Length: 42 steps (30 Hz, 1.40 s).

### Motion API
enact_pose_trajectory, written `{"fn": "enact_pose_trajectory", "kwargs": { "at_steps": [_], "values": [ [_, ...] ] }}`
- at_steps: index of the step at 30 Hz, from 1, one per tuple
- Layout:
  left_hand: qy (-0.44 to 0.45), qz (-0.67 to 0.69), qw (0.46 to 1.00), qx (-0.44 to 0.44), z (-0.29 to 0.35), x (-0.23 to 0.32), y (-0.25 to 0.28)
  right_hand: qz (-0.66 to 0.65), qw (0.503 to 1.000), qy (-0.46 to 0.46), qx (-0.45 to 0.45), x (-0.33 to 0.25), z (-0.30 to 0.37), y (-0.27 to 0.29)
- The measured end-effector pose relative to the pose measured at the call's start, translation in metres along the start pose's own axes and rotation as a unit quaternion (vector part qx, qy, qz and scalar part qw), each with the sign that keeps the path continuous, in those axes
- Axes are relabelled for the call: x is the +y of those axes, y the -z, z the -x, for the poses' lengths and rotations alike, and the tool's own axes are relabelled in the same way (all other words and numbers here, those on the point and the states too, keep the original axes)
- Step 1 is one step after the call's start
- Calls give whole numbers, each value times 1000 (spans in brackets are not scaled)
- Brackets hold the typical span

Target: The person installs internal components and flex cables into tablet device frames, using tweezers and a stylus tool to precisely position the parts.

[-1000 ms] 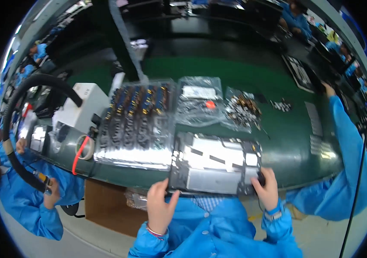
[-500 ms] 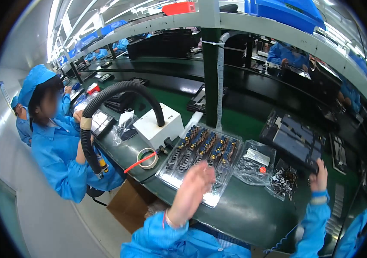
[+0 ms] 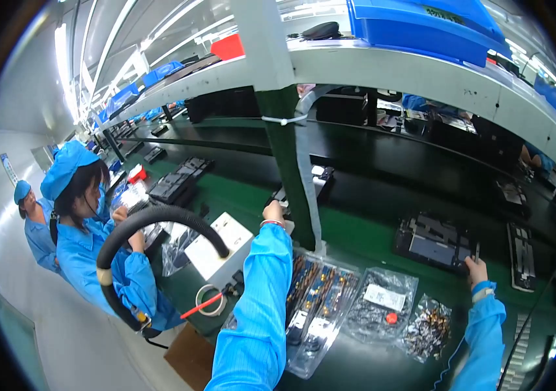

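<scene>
Right hand: at the near right corner of a flat dark panel assembly, which lies on the green bench, right of the post. Cannot tell whether your fingers grip it. Left hand: at the near left end of a second assembly, partly behind the post; grip unclear. Both likely stiff, moderately light, fragile inside; take opposite outer edges, keep off exposed parts.

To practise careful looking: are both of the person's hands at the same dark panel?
No: the right hand is at the dark panel, while the left hand is away beside the green post.
</scene>
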<state>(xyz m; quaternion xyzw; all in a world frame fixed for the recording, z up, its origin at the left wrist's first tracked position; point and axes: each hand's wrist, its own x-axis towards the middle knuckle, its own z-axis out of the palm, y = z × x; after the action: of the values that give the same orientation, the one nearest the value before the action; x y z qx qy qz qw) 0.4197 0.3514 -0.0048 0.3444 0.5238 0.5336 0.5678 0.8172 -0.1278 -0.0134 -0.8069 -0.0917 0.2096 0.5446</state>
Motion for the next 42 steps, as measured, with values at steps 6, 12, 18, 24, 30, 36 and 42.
{"fn": "enact_pose_trajectory", "kwargs": {
  "at_steps": [6,12,18,24,30,36,42],
  "values": [
    [115,199,972,-55,-86,-22,11,-75,988,119,-63,-84,162,-14],
    [-193,129,972,-42,-50,1,-38,3,988,134,-80,-90,289,27],
    [-330,162,921,-131,-57,76,13,9,967,185,-174,-62,355,48],
    [-435,-115,885,117,159,149,23,0,946,171,-274,-51,436,27],
    [-533,-30,842,75,279,143,112,-9,881,377,-285,-35,476,-10],
    [-345,176,915,-113,458,119,269,-36,912,403,-68,-19,446,-24],
    [106,164,905,-377,484,70,299,-299,871,126,-369,33,422,35]
  ]
}}
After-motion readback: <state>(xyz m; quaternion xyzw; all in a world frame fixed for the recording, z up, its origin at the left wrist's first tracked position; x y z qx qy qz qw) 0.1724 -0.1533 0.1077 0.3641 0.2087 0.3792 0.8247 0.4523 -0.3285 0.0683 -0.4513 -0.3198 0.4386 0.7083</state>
